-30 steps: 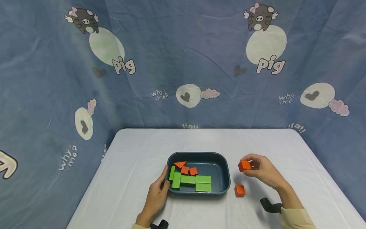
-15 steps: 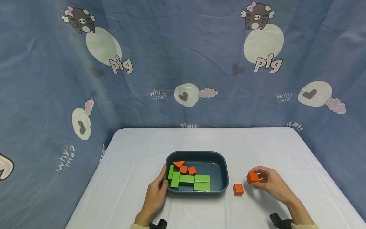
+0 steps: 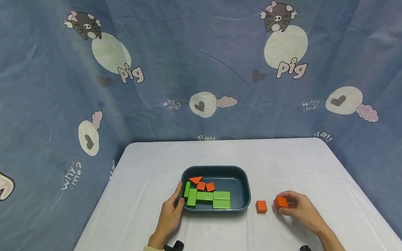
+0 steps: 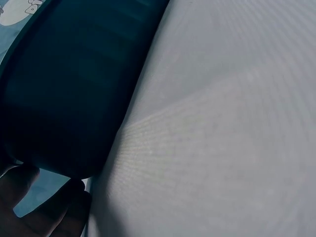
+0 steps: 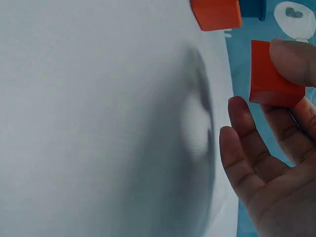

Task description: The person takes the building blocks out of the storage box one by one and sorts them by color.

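My right hand (image 3: 301,211) has brought the orange cube (image 3: 280,203) it pinches down to the frame's lower right, near a second orange cube (image 3: 261,206), both outside the blue tray (image 3: 238,196) my relaxed left hand (image 3: 169,215) touches.

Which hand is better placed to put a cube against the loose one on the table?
Probably the right hand: it pinches an orange cube near the loose cube, while the left hand is at the left end of the tray.

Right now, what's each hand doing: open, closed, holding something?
Left hand: open, fingers against the left end of the dark blue, rounded rectangular tray.
Right hand: closed, pinching a bright orange cube between thumb and fingers.
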`<state>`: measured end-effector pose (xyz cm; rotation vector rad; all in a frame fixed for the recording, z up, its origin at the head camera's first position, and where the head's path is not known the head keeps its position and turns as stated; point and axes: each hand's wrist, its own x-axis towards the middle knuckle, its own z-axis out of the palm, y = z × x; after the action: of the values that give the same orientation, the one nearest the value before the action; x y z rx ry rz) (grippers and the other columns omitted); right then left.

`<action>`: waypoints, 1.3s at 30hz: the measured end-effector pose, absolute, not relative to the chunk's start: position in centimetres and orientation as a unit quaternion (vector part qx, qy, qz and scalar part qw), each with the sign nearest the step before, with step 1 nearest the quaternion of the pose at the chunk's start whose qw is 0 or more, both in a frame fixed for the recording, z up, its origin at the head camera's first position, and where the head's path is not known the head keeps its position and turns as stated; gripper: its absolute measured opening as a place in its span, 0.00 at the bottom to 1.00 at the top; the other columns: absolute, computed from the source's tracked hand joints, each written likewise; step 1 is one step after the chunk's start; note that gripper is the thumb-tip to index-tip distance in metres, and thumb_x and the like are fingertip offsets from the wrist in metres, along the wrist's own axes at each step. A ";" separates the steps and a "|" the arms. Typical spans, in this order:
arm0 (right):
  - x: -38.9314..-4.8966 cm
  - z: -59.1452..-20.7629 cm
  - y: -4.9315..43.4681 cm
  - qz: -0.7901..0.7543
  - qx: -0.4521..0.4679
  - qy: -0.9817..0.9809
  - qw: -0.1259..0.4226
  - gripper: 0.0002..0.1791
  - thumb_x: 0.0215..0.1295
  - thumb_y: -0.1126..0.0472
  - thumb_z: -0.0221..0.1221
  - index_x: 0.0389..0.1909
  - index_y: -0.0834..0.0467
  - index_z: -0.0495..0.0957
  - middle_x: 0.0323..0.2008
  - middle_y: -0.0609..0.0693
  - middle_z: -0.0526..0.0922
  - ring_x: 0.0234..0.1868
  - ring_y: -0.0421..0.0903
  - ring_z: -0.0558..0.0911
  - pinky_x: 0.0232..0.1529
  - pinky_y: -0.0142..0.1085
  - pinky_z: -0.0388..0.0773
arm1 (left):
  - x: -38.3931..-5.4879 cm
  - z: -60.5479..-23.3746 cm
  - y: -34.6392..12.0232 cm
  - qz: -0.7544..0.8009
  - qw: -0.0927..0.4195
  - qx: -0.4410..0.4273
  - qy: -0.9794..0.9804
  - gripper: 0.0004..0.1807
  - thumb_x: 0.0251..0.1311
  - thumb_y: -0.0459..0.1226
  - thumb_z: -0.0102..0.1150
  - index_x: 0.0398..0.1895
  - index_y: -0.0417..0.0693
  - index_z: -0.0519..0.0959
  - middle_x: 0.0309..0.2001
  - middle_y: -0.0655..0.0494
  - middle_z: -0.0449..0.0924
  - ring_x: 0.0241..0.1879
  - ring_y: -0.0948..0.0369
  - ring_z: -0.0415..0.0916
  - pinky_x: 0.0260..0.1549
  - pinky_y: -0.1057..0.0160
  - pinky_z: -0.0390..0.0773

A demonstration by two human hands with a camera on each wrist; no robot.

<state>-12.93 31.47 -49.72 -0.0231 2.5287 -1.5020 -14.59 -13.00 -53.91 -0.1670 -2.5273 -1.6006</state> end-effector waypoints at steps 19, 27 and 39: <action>-13.2 -51.0 30.1 -0.448 0.006 0.888 0.100 0.24 0.50 0.69 0.74 0.51 0.63 0.82 0.44 0.50 0.85 0.43 0.46 0.82 0.47 0.40 0.81 | -14.5 -54.3 -13.1 -0.538 0.067 -0.047 -0.839 0.31 0.74 0.31 0.51 0.79 0.46 0.60 0.76 0.55 0.60 0.74 0.58 0.58 0.66 0.77 0.53; -13.3 -51.2 29.8 -0.429 0.025 0.897 0.103 0.23 0.49 0.69 0.74 0.50 0.60 0.84 0.45 0.48 0.85 0.45 0.46 0.82 0.53 0.48 0.79 | -14.5 -54.1 -13.0 -0.534 0.073 -0.053 -0.841 0.31 0.74 0.30 0.51 0.78 0.44 0.61 0.76 0.55 0.60 0.74 0.57 0.58 0.67 0.72 0.55; -13.2 -51.3 29.4 -0.417 0.018 0.905 0.078 0.28 0.48 0.67 0.75 0.53 0.60 0.81 0.47 0.48 0.84 0.45 0.46 0.79 0.49 0.41 0.77 | -14.6 -53.9 -13.0 -0.527 0.071 -0.054 -0.845 0.31 0.74 0.30 0.51 0.78 0.45 0.61 0.76 0.54 0.60 0.73 0.57 0.59 0.69 0.65 0.57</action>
<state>-13.20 29.42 -51.26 0.0544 2.7108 -1.2487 -14.61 -13.02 -53.92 -0.1630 -2.5418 -1.5834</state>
